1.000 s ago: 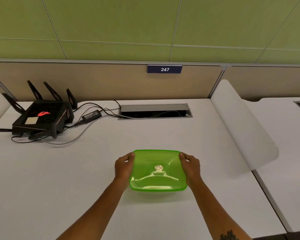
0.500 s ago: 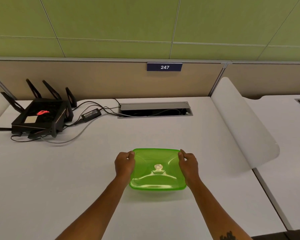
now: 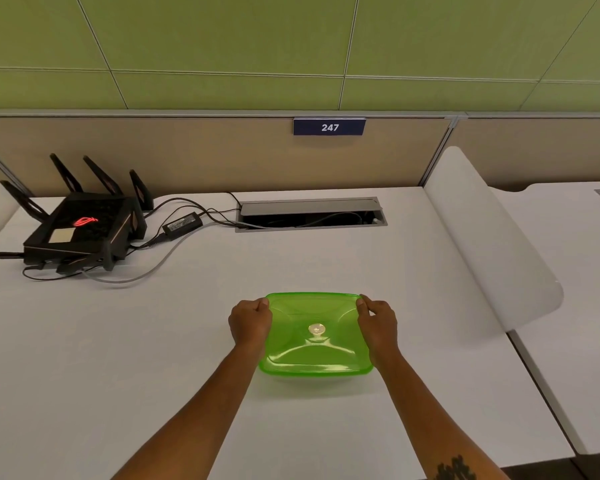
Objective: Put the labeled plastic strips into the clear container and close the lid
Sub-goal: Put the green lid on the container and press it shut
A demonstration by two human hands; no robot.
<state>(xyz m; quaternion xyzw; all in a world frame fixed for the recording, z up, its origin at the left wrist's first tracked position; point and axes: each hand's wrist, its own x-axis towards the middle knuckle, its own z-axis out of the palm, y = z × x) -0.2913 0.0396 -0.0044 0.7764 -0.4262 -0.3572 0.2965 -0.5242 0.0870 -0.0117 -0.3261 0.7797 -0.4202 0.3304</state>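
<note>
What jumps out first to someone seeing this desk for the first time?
The bright green lid at the white desk's near centre, gripped by the left hand and right hand at its far corners. Next, a black router with upright antennas sits far left.

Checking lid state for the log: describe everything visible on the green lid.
The green lid is translucent bright-green plastic, roughly square with rounded corners, moulded contours and a small pale round knob at its centre. It lies flat atop the container on the white desk. The left hand and right hand grip its far corners. Contents beneath cannot be seen.
</note>
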